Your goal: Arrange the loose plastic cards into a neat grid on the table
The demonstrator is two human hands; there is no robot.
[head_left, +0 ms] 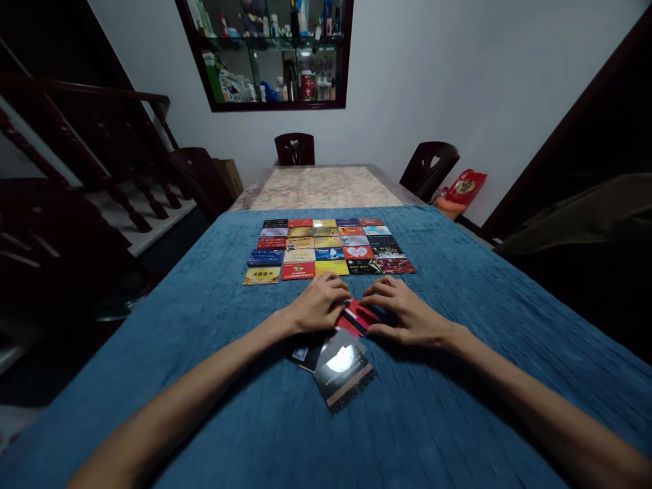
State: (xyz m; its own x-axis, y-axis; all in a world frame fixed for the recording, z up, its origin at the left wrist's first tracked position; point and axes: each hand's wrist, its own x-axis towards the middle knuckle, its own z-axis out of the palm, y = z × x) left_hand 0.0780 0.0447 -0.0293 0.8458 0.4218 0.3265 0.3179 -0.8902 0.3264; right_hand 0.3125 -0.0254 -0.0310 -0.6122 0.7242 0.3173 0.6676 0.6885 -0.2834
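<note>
My left hand (320, 303) rests on a loose pile of cards, its fingers curled down over a red card (351, 316) with a dark stripe. Opposite it, my right hand (402, 311) has its bent fingers and thumb about the red card's right end. Below the hands, a dark grey card (342, 380) with a glossy glare lies tilted on the pile. A black card (301, 353) pokes out from under my left wrist. Beyond the fingers, several bank-style cards lie in neat rows, among them a gold card (261, 275) and a yellow card (331, 267).
A blue cloth (204, 326) covers the near part of the table, whose patterned top (326, 187) shows behind. Chairs stand around, one at the far end (294, 149). A red bag (466, 187) is on the right, and a stair railing (86, 136) on the left.
</note>
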